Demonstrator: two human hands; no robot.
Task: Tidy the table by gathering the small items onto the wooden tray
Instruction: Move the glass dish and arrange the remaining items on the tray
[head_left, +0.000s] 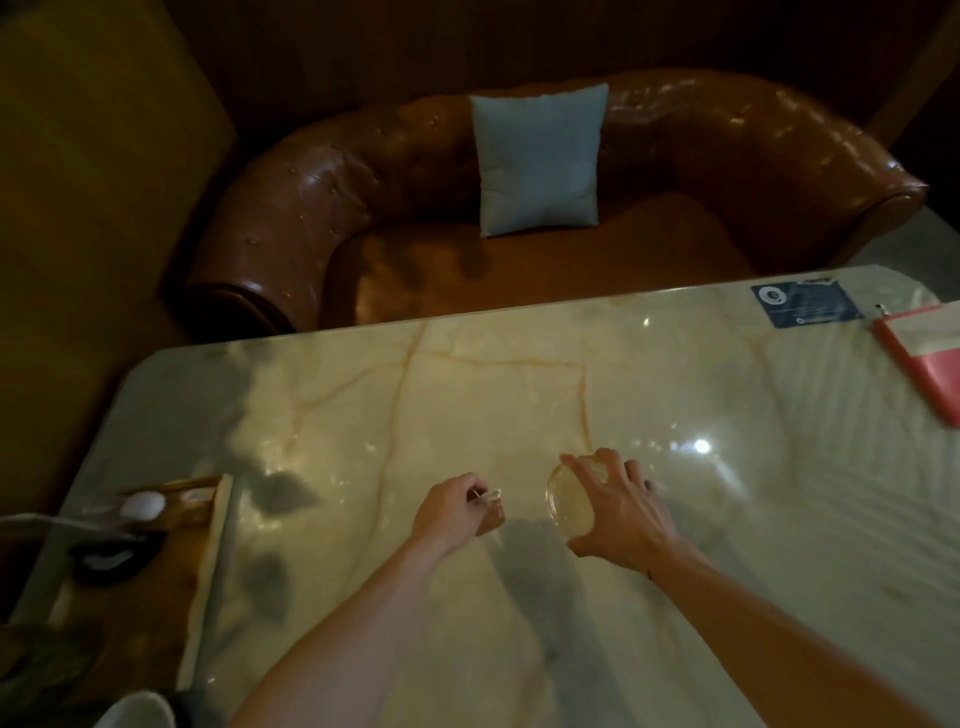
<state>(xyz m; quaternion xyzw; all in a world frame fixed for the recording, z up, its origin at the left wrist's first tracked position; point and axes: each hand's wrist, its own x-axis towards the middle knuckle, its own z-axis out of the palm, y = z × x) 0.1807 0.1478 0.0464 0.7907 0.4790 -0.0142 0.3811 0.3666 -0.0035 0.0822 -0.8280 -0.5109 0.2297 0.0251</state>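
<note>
Glass dish: clear and round, tipped on edge in my right hand (618, 512); fingers spread over the glass dish (569, 501), thumb under its near rim; I judge it tilted so it lifts clean off the slick top
Small cup: my left hand (449, 514) is curled round a small cup (491, 512), fingers closed on its rim; what is inside I cannot tell
Table: pale marble table (467, 374), glossy; both hands near its middle
Tray: wooden tray (156, 551) at the far left edge, well apart from both hands, with a white egg-shaped thing (141, 505) and a dark piece (111, 556) on it; I judge both loads go there
</note>
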